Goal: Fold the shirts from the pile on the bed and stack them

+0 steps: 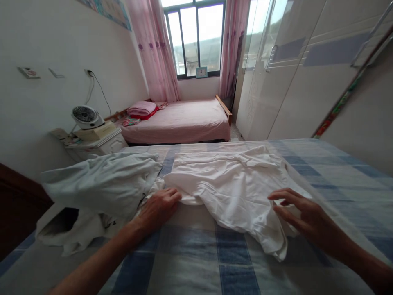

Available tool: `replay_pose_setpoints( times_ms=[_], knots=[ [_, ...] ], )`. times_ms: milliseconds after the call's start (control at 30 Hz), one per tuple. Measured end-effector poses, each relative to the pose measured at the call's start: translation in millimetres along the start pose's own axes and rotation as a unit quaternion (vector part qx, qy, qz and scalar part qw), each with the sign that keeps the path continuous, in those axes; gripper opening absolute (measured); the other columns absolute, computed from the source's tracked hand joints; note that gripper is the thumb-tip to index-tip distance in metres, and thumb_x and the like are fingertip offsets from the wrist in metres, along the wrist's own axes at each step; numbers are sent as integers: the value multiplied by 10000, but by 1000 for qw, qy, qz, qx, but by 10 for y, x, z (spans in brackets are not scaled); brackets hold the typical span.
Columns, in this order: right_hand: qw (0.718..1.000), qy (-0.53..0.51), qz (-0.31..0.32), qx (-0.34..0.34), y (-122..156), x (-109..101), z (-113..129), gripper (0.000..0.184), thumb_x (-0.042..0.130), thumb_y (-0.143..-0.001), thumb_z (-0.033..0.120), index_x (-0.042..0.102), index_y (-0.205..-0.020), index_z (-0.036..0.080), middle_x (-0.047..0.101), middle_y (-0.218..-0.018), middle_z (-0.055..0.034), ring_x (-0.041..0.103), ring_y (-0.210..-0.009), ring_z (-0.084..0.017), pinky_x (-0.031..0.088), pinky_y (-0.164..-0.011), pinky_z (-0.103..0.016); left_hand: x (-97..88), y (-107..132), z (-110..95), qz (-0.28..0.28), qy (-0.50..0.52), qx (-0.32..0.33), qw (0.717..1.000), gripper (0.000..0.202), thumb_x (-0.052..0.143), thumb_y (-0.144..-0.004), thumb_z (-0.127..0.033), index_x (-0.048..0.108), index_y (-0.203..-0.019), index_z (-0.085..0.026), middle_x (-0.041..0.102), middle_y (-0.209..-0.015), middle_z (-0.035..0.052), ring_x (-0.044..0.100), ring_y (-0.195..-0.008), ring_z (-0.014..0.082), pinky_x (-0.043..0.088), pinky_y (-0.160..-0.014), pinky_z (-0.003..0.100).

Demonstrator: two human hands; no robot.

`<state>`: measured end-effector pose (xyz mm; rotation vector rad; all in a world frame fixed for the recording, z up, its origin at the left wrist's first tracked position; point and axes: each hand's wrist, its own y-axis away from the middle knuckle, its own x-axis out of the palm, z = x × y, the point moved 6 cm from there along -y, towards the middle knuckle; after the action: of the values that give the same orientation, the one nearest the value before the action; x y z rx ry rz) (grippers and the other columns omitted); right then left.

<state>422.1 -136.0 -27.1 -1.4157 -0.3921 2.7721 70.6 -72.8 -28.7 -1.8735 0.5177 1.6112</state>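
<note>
A white shirt (233, 180) lies spread and wrinkled on the checked bed, with one sleeve reaching toward me. At its left end, my left hand (164, 203) is closed on the lower edge of the fabric. My right hand (299, 213) hovers by the shirt's right side, thumb and fingers apart and curved, close to the cloth. Some of that fabric is hidden behind the right hand. To the left of my left hand, a pale grey garment (107, 180) is heaped on other white clothing (82, 231), partly behind my left forearm.
The blue-and-white checked bed cover (184, 262) runs under everything. Beyond it stand a pink bed (190, 119) with folded bedding (141, 108), and a bedside cabinet (112, 143) bearing a small fan (86, 116). A tall white wardrobe (276, 94) lines the right side.
</note>
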Motion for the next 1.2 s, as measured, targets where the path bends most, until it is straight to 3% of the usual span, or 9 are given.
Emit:
replay_pose_setpoints(
  times_ms=[133,200,300,367,567,767,967,1067,1200],
  knots=[
    [997,58,-29,-34,-54,12,-8,303,498,-846,455,652,-1015,256,643,-1126,-68,598,-1062,-248,473,-915,-384,-526,69,100,-105,186,-17,977,141,428,-791,-101,536,-842,-175,592,-908,42,553,-840,145,444,-729,240],
    [998,54,1,-21,-42,36,-52,325,481,-854,470,661,-1020,256,667,-1100,-66,616,-1033,-247,485,-889,-372,-608,125,133,-71,223,-30,972,140,422,-761,-102,538,-789,-176,590,-843,27,542,-766,132,428,-658,218],
    [998,17,61,22,-20,49,-143,382,386,-899,483,687,-972,259,707,-1015,-42,657,-925,-226,511,-791,-316,-425,176,177,70,212,-47,974,137,449,-706,-107,566,-719,-179,591,-725,-3,526,-668,123,415,-626,215],
    [997,7,50,66,-41,-26,-260,437,323,-915,492,691,-931,256,721,-963,-30,667,-886,-218,510,-755,-297,-280,141,287,105,212,-78,968,138,460,-740,-164,596,-730,-182,618,-721,-5,553,-673,130,429,-646,219],
    [963,175,-38,203,-168,-320,-910,377,436,-835,478,659,-973,208,671,-1082,-121,651,-914,-283,484,-792,-384,-220,-374,918,-71,95,-226,967,292,421,-814,-353,650,-839,-174,680,-842,53,623,-789,186,448,-737,257],
    [942,257,-65,206,-214,-273,-1229,462,447,-814,553,627,-1029,186,615,-1150,-161,604,-1003,-329,450,-865,-456,128,-954,1287,40,-5,-333,942,333,440,-831,-402,676,-886,-174,692,-977,102,611,-982,230,448,-812,275],
    [926,254,-45,275,-444,-362,-1384,440,359,-863,513,632,-970,185,648,-1031,-124,613,-959,-263,455,-803,-368,330,-1330,1450,52,6,-360,932,326,518,-756,-460,632,-716,-158,683,-849,142,636,-864,288,455,-700,318],
    [922,250,-59,289,-716,-390,-1484,506,393,-836,561,616,-1072,173,635,-1092,-142,604,-982,-264,452,-788,-351,362,-1425,1498,41,43,-340,939,197,582,-674,-365,576,-647,-170,643,-687,82,617,-722,248,418,-608,286],
    [918,264,-73,286,-1094,-326,-1552,526,407,-810,597,629,-1007,162,612,-1090,-169,603,-958,-283,450,-730,-361,316,-1458,1492,-9,73,-312,947,142,448,-740,-301,526,-703,-188,586,-666,9,572,-675,169,384,-567,232]
  ],
)
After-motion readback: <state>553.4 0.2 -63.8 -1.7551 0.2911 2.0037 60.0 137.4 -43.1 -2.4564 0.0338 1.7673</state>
